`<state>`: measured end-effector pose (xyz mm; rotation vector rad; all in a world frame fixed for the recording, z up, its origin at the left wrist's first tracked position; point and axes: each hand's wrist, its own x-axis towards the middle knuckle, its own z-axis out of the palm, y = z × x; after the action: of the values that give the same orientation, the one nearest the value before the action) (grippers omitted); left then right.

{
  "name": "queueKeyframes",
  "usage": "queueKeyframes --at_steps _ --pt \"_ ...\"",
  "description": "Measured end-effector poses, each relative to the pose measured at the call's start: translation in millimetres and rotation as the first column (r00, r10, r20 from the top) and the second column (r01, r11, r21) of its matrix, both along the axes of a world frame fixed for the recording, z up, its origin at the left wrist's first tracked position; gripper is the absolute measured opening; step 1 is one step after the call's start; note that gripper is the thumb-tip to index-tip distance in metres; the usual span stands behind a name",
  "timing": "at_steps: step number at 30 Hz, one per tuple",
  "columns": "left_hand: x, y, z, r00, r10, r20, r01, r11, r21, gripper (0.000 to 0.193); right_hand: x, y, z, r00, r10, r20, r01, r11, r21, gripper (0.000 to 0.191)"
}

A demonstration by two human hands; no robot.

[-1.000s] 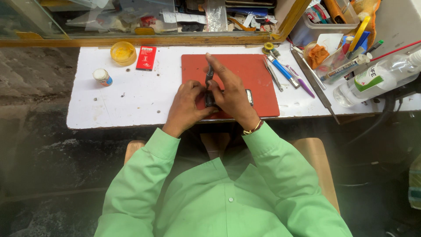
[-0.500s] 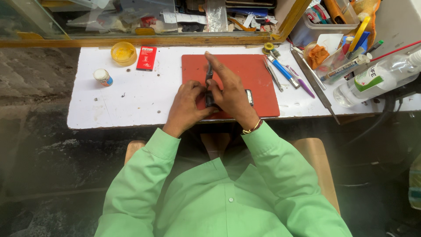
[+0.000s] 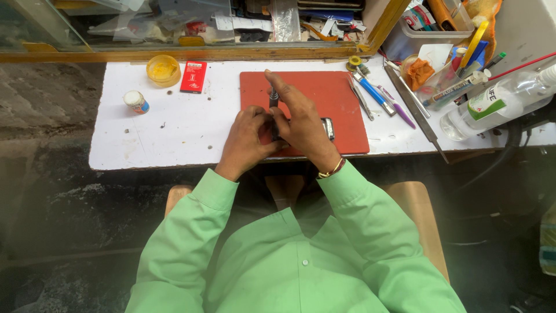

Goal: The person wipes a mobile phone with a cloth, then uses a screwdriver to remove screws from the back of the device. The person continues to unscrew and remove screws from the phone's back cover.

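my left hand (image 3: 246, 139) clenched on small dark device (image 3: 274, 128) over red mat (image 3: 324, 98) | my right hand (image 3: 298, 119) grasping slim tool (image 3: 273, 97), long axis upright, tip down onto device | 2 hands touching

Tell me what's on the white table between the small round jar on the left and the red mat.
In the head view, bare white table with a few dark specks lies between the small jar and the red mat.

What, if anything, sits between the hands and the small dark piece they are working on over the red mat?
Nothing visible. The left hand and right hand already close around the small dark tool and the piece under it, above the red mat. The piece itself is mostly hidden by the fingers.
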<state>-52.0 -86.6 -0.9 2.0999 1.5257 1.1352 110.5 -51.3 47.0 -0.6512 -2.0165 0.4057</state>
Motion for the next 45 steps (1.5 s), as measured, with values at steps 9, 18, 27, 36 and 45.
queueKeyframes --at_steps 9,18,27,36,45 --pt "-1.6 1.0 -3.3 0.999 -0.001 -0.033 0.001 1.0 0.0 0.058 1.2 -8.0 -11.0 0.991 0.007 -0.131 -0.018 0.997 -0.082 0.062" --pt "-2.1 -0.3 -3.4 0.999 -0.022 -0.049 0.022 1.0 0.012 0.069 74.1 -6.4 -18.9 0.853 -0.237 -0.466 0.133 0.961 -0.244 0.032" --pt "-3.1 -5.0 1.5 0.999 -0.039 0.008 0.039 0.999 0.004 0.065 174.8 14.9 -46.9 0.719 -0.635 -0.282 0.614 0.771 -0.168 0.016" --pt "-2.3 -8.8 3.0 0.996 -0.06 0.072 0.058 0.998 0.029 0.065 179.9 17.1 -58.9 0.683 -0.715 -0.146 0.708 0.698 -0.107 0.018" --pt "-3.2 -8.5 2.7 0.999 -0.033 -0.003 0.033 0.992 0.121 0.066 173.5 16.6 -58.6 0.682 -0.727 -0.079 0.717 0.686 -0.123 0.016"
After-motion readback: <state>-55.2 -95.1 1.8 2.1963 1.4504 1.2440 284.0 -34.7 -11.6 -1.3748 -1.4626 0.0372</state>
